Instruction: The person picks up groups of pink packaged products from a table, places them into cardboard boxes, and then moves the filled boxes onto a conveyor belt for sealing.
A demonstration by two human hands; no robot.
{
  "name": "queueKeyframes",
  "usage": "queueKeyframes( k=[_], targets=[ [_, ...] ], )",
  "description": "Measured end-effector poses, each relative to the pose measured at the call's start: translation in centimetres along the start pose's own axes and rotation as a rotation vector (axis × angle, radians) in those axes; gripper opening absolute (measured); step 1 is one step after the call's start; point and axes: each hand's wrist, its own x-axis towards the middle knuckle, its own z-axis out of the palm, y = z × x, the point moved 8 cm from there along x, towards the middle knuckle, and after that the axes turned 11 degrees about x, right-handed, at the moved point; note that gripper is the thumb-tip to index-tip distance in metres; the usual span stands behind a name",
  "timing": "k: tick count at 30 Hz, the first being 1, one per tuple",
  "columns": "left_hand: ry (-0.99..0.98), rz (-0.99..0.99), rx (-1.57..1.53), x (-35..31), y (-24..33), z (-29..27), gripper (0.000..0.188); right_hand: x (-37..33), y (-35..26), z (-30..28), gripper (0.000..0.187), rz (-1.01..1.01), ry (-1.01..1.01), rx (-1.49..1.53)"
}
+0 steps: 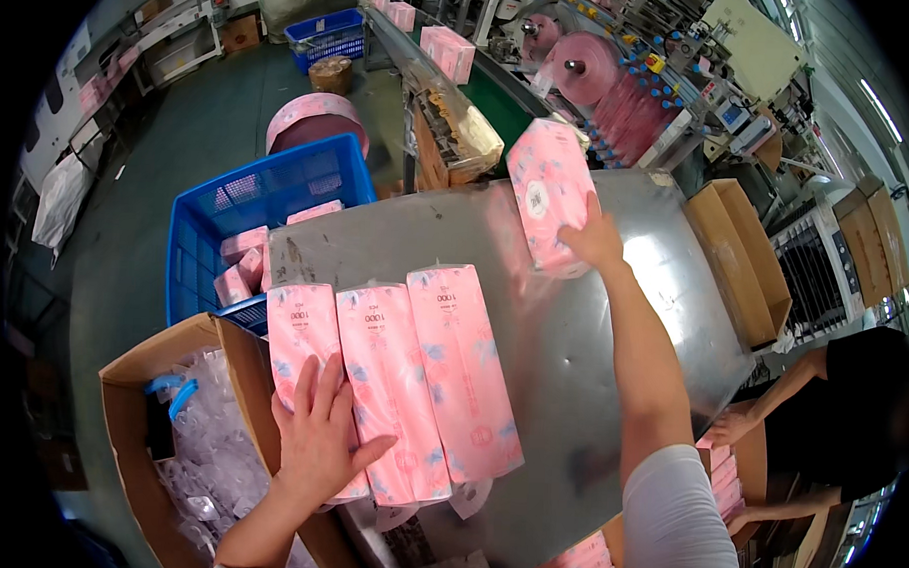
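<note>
Three long pink tissue packs with blue flower prints lie side by side on the steel table: the left pack, the middle pack and the right pack. My left hand rests on the left and middle packs, its fingers and thumb spread. Farther off, at the table's far edge by the conveyor, another tissue pack is tilted. My right hand grips this one at its near right end, thumb on the upper face; the other fingers are mostly hidden.
The steel table meets a green conveyor belt. A blue basket with packs and a cardboard box of clear plastic bags stand left. At right, another person's hands reach into a box of packs near an open carton.
</note>
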Motion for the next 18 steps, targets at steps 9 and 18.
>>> queueKeyframes(
  k=[9, 18],
  targets=[
    [-0.023, -0.043, 0.013, 0.0, -0.8, 0.5, 0.073, -26.8, -5.1, 0.0, 0.095, -0.131, -0.609, 0.111],
    [-0.181, -0.499, -1.339, -0.3, -9.0, 4.7, 0.053, -9.9, -4.3, -6.3, 0.075, -0.479, 0.074, -0.223]
  ],
)
